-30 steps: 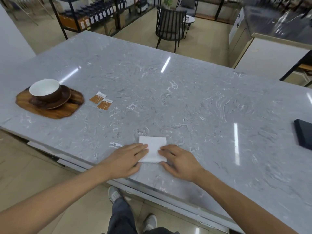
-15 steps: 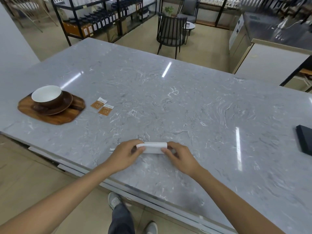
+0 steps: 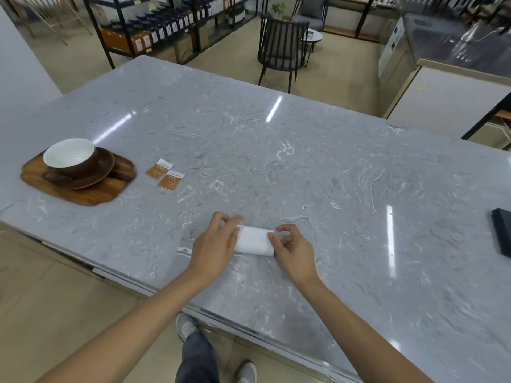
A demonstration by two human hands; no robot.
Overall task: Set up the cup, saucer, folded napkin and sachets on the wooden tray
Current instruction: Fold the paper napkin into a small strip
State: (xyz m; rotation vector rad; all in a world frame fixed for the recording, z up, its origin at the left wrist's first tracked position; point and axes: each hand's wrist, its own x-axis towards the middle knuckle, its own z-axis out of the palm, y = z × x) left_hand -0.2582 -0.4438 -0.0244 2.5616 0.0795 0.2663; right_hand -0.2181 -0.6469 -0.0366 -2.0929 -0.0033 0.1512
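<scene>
At the bottom of the frame, two bare forearms are reaching up from the lower corners over the near edge of a grey marble counter (image 3: 304, 167), with grey shoes and dark trousers showing on the tiled floor below. Just below the middle of the frame, the left hand (image 3: 214, 244) is lying over the left end of a white folded napkin (image 3: 254, 240), fingers curled down onto it and gripping that end. The right hand (image 3: 293, 248) is pinching the napkin's right end between thumb and fingertips — the other fingers are bent loosely above it. The napkin is sitting flat on the counter between the two hands, a narrow oblong lying across the frame.

Further up and to the left, two small orange-and-white sachets (image 3: 165, 174) are lying side by side on the bare counter, just to the right of the wooden tray (image 3: 91, 193) and not touching it. The tray is resting at the left-middle of the frame, near the counter's left edge. A brown saucer (image 3: 103, 168) is sitting on it, and a brown cup (image 3: 70, 157) with a white inside is standing upright on the saucer — toward its left part.

At the right edge of the frame, a dark flat object (image 3: 502, 233) is lying on the counter, partly cut off. Beyond the counter, at the top of the frame, a black slatted chair (image 3: 280, 51) is standing on the floor, with dark shelving (image 3: 166, 26) at the upper left.
</scene>
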